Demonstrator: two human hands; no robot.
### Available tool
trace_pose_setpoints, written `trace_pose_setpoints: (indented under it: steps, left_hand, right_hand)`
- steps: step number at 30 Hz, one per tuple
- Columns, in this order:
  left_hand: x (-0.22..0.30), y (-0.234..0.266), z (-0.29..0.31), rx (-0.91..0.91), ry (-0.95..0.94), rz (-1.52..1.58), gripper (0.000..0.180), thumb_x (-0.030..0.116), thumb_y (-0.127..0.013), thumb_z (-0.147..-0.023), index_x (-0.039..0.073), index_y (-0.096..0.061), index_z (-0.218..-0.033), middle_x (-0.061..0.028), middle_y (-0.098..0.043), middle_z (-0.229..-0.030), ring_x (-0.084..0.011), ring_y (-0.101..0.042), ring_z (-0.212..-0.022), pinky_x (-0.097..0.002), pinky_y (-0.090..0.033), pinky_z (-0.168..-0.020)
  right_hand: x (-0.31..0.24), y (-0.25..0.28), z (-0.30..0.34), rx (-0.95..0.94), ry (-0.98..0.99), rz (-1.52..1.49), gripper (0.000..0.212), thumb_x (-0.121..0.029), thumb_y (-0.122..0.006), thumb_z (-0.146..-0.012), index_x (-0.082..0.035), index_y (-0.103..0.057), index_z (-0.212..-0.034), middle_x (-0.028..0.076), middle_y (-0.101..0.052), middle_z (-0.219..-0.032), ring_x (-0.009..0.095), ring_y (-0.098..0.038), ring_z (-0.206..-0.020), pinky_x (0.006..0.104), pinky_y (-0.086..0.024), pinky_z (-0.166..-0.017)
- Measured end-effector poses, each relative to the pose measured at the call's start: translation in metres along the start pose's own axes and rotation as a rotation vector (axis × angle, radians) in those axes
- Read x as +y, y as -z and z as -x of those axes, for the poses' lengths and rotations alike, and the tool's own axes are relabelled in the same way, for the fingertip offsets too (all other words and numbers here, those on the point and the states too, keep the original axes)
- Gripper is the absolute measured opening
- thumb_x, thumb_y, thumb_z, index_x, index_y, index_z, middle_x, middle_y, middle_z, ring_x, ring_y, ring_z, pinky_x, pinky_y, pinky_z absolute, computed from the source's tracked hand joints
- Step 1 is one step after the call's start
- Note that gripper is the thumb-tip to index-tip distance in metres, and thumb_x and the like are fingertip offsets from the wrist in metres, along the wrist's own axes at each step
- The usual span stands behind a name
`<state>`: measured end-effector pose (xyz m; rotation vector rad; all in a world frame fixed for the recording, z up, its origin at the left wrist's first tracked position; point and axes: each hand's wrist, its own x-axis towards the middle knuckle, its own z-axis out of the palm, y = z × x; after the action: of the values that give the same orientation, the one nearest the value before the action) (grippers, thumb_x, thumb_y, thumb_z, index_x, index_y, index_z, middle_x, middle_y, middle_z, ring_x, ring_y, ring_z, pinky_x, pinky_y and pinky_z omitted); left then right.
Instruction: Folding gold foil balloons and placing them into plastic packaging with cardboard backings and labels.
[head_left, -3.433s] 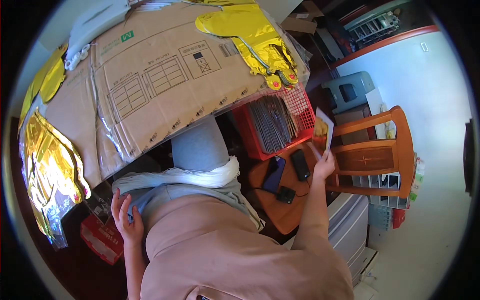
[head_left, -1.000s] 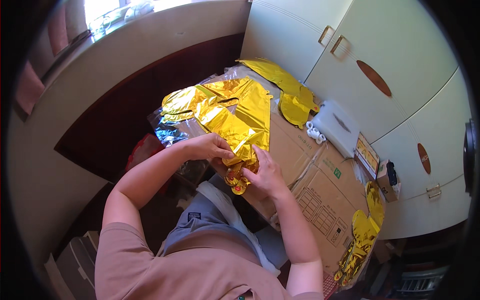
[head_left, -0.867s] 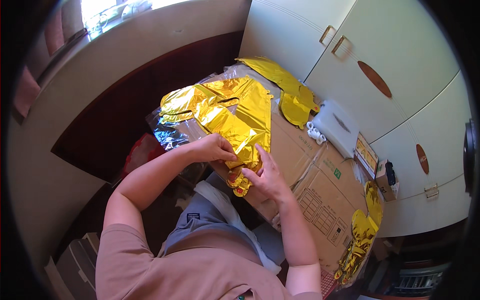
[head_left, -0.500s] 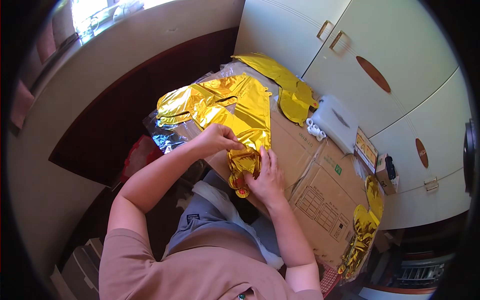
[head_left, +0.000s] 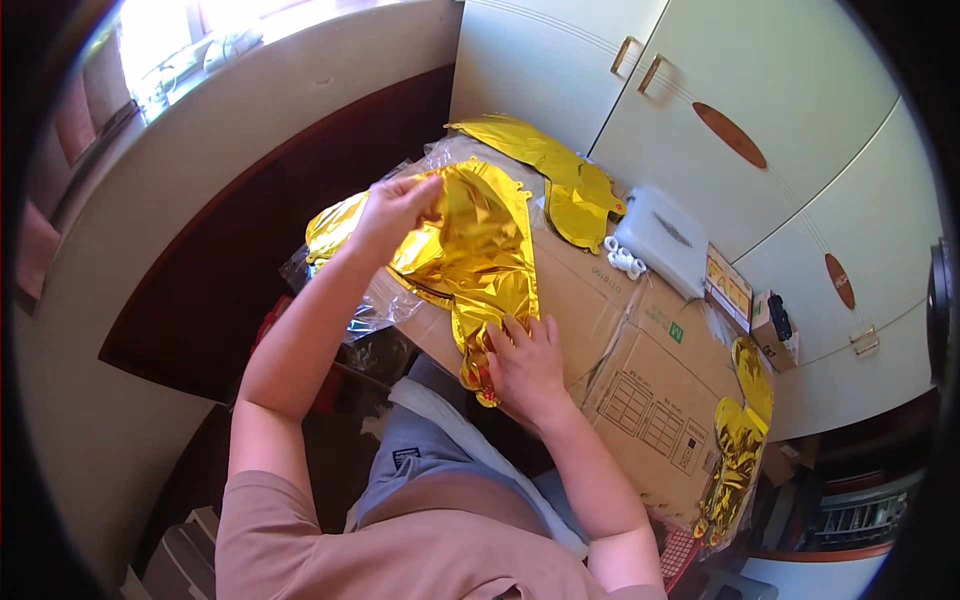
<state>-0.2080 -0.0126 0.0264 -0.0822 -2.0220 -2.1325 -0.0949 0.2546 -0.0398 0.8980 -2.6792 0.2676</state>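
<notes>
A flat, shiny gold foil balloon [head_left: 505,275] lies at the near left part of the cardboard-covered table. My left hand [head_left: 398,212] is raised over its far part, fingers closed in a pinch on a lifted, slightly blurred portion of the foil. On the balloon's narrow near end rests my right hand [head_left: 530,368], its fingers spread and pressing the foil down. A small red spot shows at that end, by the table's edge. The left fingertips are partly hidden.
Cardboard [head_left: 640,400] covers the table. More gold foil balloons lie at the back [head_left: 580,200] and far right [head_left: 738,440]. White ribbon rolls [head_left: 625,260] sit beside a pale plastic case [head_left: 662,240]. A small box [head_left: 770,325] stands against the cream cabinet [head_left: 790,170].
My left hand has moved up and away, from the balloon's near end to over its far part, with foil drawn along. My right hand has stayed at the near end, its fingers now flatter.
</notes>
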Motion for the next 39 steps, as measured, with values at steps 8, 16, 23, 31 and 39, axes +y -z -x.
trace_pose_setpoints:
  steps: [8,16,23,31,39]
  left_hand:
    - [0.109,0.030,-0.067,0.238,-0.149,-0.195,0.029,0.036,-0.072,-0.095,0.009,-0.069,-0.084,0.0020,-0.061,-0.077,-0.0060,-0.051,-0.064,-0.0216,-0.042,-0.058]
    - [0.194,0.101,-0.180,0.584,-0.346,-0.213,0.029,0.029,-0.072,-0.094,0.001,-0.074,-0.095,-0.0031,-0.071,-0.083,-0.0125,-0.061,-0.068,-0.0267,-0.049,-0.061]
    - [0.245,0.150,-0.209,0.747,-0.574,-0.096,0.024,0.027,-0.068,-0.096,0.004,-0.072,-0.105,-0.0043,-0.071,-0.093,-0.0151,-0.063,-0.080,-0.0288,-0.051,-0.070]
    - [0.283,0.138,-0.160,0.413,-0.734,-0.143,0.023,0.028,-0.064,-0.098,0.011,-0.071,-0.112,-0.0042,-0.069,-0.102,-0.0164,-0.063,-0.092,-0.0301,-0.051,-0.078]
    - [0.165,-0.074,0.064,-0.512,-0.694,-0.499,0.019,0.006,-0.073,-0.088,0.011,-0.077,-0.105,-0.0059,-0.076,-0.094,-0.0206,-0.073,-0.087,-0.0313,-0.057,-0.083]
  right_hand:
    - [0.014,0.016,-0.022,-0.183,-0.007,0.002,0.032,-0.034,-0.080,-0.075,-0.017,-0.074,-0.101,0.008,-0.070,-0.098,0.031,-0.061,-0.104,0.0468,-0.041,-0.095]
    - [0.010,0.033,-0.053,-0.388,0.022,0.107,0.034,-0.040,-0.082,-0.073,-0.016,-0.076,-0.097,0.006,-0.072,-0.095,0.030,-0.061,-0.104,0.0470,-0.040,-0.095]
    - [0.013,0.028,-0.051,-0.451,-0.011,0.116,0.039,-0.046,-0.081,-0.076,-0.021,-0.076,-0.105,0.005,-0.072,-0.099,0.027,-0.060,-0.105,0.0454,-0.038,-0.096]
    - [0.007,0.025,-0.054,-0.435,0.036,0.114,0.036,-0.046,-0.079,-0.077,-0.020,-0.076,-0.103,0.005,-0.073,-0.100,0.028,-0.062,-0.102,0.0453,-0.039,-0.096]
    - [0.088,0.053,-0.010,-0.036,-0.575,-1.519,0.072,-0.063,-0.049,-0.100,-0.004,-0.059,-0.140,0.015,-0.066,-0.132,0.030,-0.066,-0.114,0.0424,-0.051,-0.098]
